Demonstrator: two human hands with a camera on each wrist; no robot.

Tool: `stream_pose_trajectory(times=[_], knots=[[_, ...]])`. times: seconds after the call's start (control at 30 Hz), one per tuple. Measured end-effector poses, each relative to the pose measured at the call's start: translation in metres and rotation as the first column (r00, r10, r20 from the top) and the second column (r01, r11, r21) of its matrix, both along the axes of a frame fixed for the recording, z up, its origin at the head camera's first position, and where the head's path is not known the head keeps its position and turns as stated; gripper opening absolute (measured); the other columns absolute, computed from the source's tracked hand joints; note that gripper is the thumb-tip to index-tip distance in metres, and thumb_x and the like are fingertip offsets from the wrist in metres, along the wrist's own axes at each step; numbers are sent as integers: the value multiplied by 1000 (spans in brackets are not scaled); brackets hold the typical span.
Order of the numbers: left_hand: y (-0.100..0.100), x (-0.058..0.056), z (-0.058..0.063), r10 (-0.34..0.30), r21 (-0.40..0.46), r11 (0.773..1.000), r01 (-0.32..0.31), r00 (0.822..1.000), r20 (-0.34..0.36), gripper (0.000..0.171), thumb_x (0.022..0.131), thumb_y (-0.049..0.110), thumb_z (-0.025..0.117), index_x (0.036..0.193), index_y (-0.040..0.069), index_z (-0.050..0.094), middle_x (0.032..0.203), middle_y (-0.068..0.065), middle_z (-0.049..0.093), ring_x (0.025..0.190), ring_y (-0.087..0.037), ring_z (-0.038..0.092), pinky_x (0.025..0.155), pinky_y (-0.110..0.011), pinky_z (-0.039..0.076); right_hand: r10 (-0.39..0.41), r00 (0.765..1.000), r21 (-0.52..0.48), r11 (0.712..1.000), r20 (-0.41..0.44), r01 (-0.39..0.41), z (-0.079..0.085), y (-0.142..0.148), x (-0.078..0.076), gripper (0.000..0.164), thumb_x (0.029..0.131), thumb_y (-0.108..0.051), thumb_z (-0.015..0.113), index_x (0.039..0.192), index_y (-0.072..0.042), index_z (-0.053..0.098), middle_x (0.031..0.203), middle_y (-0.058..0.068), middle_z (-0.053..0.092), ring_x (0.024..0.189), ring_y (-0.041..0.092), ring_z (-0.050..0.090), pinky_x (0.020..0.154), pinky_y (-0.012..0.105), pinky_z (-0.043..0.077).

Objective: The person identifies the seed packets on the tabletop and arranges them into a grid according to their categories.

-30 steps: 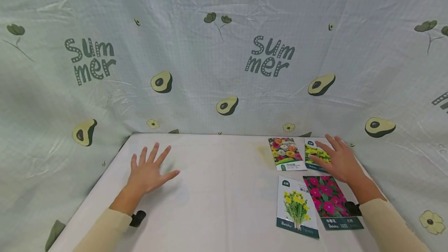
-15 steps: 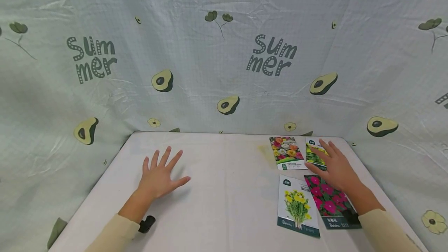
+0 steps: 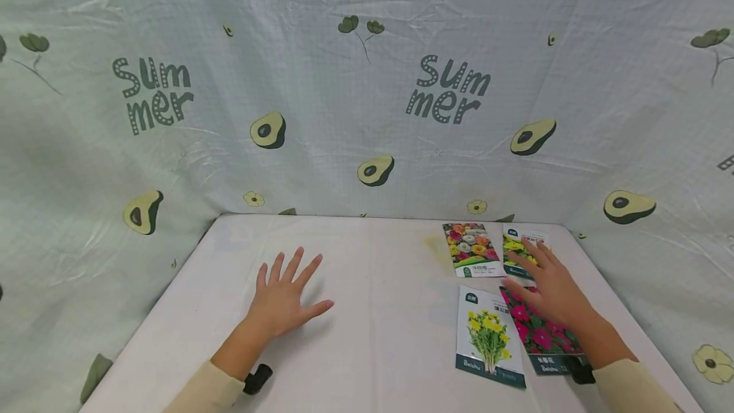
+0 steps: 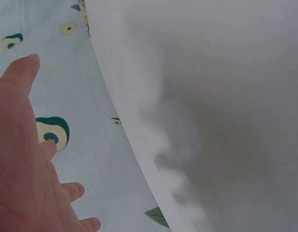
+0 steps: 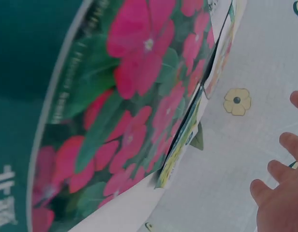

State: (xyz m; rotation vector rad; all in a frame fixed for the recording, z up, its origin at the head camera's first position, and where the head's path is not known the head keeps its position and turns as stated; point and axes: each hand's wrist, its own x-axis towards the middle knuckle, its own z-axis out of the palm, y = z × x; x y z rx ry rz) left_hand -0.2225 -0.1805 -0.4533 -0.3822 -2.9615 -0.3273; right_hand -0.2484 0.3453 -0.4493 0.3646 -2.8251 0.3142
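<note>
Fingers spread, my left hand (image 3: 281, 301) hovers over the white table, its shadow falling on the surface below. My right hand (image 3: 550, 289) is held with fingers extended above the packets at the right and holds nothing. Partly beneath it lies a seed packet with magenta flowers (image 3: 541, 336), large in the right wrist view. Behind that, the fingers overlap a packet with small yellow flowers (image 3: 516, 247). To their left are a packet of mixed-colour blooms (image 3: 472, 247) and a packet showing a bunch of yellow flowers (image 3: 487, 336).
The white tabletop (image 3: 395, 311) meets a pale curtain (image 3: 321, 81) printed with avocados and the word summer, which rises behind it and at both sides. Each wrist carries a small black camera, such as the left wrist camera (image 3: 258, 379).
My left hand has moved right and slightly toward me, fingers still spread. The right hand has drawn back a little toward me, uncovering more of the far yellow-flowered packet. The packets stay in place.
</note>
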Motion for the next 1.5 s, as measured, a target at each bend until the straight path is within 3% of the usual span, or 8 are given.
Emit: stream_pose_trajectory(times=[0.3, 0.53, 0.8, 1.13, 1.5], knots=[[24, 9, -6, -74, -4, 997, 74, 997, -8, 90, 88, 77, 56, 162, 33, 31, 171, -12, 24, 154, -50, 22, 117, -73, 16, 21, 999, -22, 1000, 47, -20, -4, 4, 10, 69, 94, -55, 67, 146, -12, 56, 166, 20, 26, 154, 50, 15, 107, 80, 25], [45, 16, -11, -113, -16, 993, 113, 993, 28, 88, 89, 77, 55, 162, 35, 29, 171, -11, 25, 155, -49, 20, 118, -72, 16, 56, 994, -63, 997, 92, -50, -7, 8, 15, 69, 93, -52, 70, 148, -15, 55, 166, 21, 26, 154, 50, 14, 106, 81, 25], [63, 21, -14, -158, -16, 987, 158, 987, 20, 85, 89, 77, 55, 161, 37, 31, 170, -10, 27, 154, -49, 22, 118, -71, 18, 36, 995, -78, 997, 95, -29, -12, 14, 20, 66, 93, -52, 70, 145, -12, 58, 165, 22, 28, 154, 51, 14, 107, 81, 24], [98, 25, -13, -282, 16, 959, 282, 959, 20, 81, 92, 73, 55, 160, 35, 34, 169, -11, 28, 152, -50, 25, 117, -71, 21, 27, 987, -97, 995, 156, -12, -14, 20, 25, 72, 86, -56, 76, 140, -11, 62, 162, 24, 29, 148, 55, 19, 103, 82, 27], [140, 25, -17, -331, 8, 943, 332, 940, 79, 79, 93, 73, 55, 160, 39, 33, 169, -8, 29, 153, -44, 27, 118, -68, 25, -1, 978, -116, 993, 210, 26, -20, 29, 28, 70, 90, -54, 74, 141, -8, 60, 161, 28, 28, 145, 57, 21, 101, 82, 29]])
